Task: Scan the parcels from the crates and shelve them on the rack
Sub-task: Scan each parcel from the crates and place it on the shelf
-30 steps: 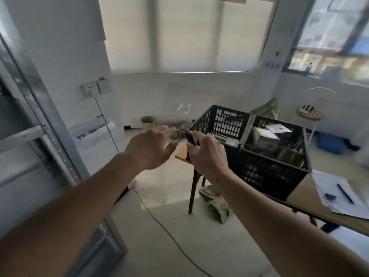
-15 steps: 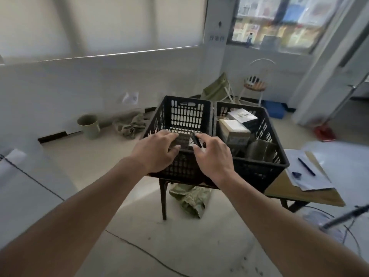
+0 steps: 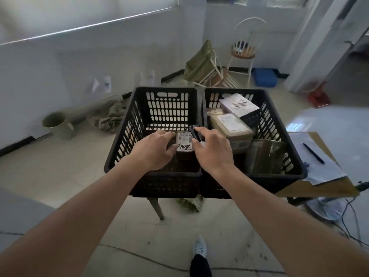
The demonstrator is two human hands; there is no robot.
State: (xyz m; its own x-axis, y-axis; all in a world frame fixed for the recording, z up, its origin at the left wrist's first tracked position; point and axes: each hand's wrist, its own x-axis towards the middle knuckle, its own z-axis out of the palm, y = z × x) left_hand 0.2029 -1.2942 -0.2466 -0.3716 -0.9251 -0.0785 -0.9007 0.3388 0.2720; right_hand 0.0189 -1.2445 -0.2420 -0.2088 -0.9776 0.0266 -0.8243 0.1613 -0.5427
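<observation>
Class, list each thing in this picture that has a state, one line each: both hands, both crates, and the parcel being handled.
Left hand: grips the small labelled parcel.
Right hand: holds a black handheld scanner.
Left black plastic crate: nearly empty, one parcel visible.
Right black plastic crate: holds several boxed parcels.
Small labelled parcel: label facing up.

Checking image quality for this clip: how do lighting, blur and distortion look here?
Head view: dim, backlit room, with glare on the floor at right; wide-angle bending of wall lines and forearms; soft blur throughout; the small parcel label's print unreadable between the left hand and the right hand.
</observation>
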